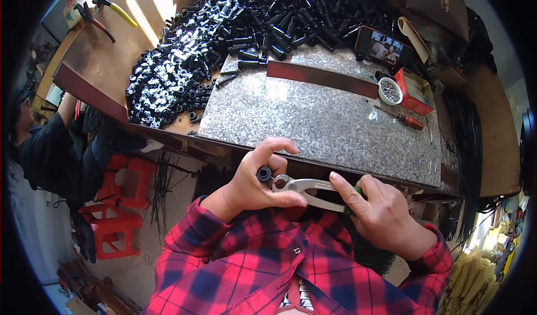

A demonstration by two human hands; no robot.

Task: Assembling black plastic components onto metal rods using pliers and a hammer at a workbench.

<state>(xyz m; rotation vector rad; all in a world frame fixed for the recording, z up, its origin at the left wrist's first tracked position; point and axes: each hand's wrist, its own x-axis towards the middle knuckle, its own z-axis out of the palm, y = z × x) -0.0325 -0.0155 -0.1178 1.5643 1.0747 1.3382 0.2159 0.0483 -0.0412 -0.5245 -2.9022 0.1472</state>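
My left hand [246, 180] is curled around a black tube-shaped part [263, 173], its hollow round end facing up. The index finger arches above it and the thumb stretches out to the right along the tool. Pliers [316, 186] with silver, bowed arms and green grips sit in my right hand [386, 211], whose fingers are closed around the handles. The jaws reach in between my left thumb and fingers, beside the black tube. What exactly the jaws touch is partly hidden by my fingers. Both hands are held in front of the bench edge, above my lap.
A speckled stone slab [313, 119] tops the bench, with a large heap of black tubular parts [268, 18] behind. At right are a phone [382, 46], a white cup of small pieces [390, 91], a red box [413, 94] and a screwdriver [411, 122]. A person [56, 136] is at left.
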